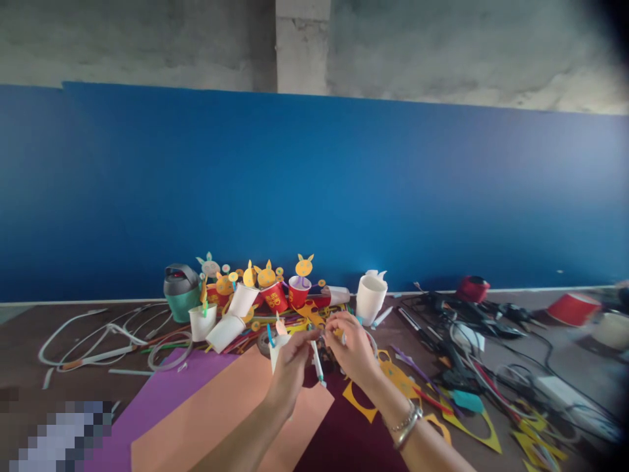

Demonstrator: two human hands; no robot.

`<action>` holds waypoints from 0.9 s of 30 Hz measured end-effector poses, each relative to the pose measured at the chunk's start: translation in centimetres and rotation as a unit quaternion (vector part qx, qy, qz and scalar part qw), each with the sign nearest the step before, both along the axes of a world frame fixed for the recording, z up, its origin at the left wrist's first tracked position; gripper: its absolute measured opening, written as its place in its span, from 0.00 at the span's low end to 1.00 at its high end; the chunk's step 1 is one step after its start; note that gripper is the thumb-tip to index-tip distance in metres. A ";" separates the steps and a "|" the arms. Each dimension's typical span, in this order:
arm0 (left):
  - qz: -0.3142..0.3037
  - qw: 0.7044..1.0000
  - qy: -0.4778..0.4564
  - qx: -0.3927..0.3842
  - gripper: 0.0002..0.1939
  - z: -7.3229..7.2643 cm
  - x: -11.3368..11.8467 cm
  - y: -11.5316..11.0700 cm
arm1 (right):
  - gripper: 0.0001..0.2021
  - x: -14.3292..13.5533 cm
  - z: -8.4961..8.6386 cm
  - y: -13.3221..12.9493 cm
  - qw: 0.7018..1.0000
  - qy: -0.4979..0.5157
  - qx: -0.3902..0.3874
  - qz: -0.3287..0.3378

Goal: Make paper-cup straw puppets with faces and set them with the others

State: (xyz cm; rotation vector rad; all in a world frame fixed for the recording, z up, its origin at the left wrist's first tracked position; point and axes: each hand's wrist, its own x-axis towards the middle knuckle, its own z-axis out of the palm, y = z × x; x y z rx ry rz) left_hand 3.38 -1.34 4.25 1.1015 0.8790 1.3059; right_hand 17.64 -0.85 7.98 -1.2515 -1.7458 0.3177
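Note:
My left hand (291, 367) and my right hand (351, 344) are close together at the middle of the table, fingertips nearly meeting. Both are pinched around something small and dark that I cannot make out. A white pen (318, 364) shows just below and between them. Behind my left hand a white cup (276, 354) is partly hidden, with a blue stick in it. Under my forearms lie sheets of peach paper (211, 406), purple paper (142, 400) and dark maroon paper (344, 429).
Red and white cups (299, 295) with yellow paper animal faces stand at the back, near a teal container (181, 295) and a tall white cup (371, 298). Yellow paper scraps (361, 401), cables and a white power strip (570, 396) lie right.

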 end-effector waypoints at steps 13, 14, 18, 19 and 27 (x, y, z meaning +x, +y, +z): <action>-0.030 0.999 -0.043 -0.007 0.44 -0.3 0.0 0.3 | 0.07 -0.3 0.2 -0.6 0.996 -0.076 -0.007 0.051; -0.032 0.999 -0.040 -0.010 0.43 -0.4 0.1 0.3 | 0.08 -0.4 0.0 -0.6 0.995 -0.084 -0.010 0.048; -0.043 0.999 -0.028 -0.015 0.42 -0.4 0.3 0.1 | 0.07 -0.5 -0.5 -0.7 0.993 -0.112 -0.020 0.040; -0.047 0.998 -0.027 -0.016 0.42 -0.3 0.3 0.1 | 0.06 -0.5 -0.5 -0.7 0.992 -0.116 -0.022 0.039; -0.045 0.999 -0.008 -0.021 0.40 -0.4 0.1 0.2 | 0.07 -0.2 -0.6 -0.5 0.991 -0.117 -0.030 0.056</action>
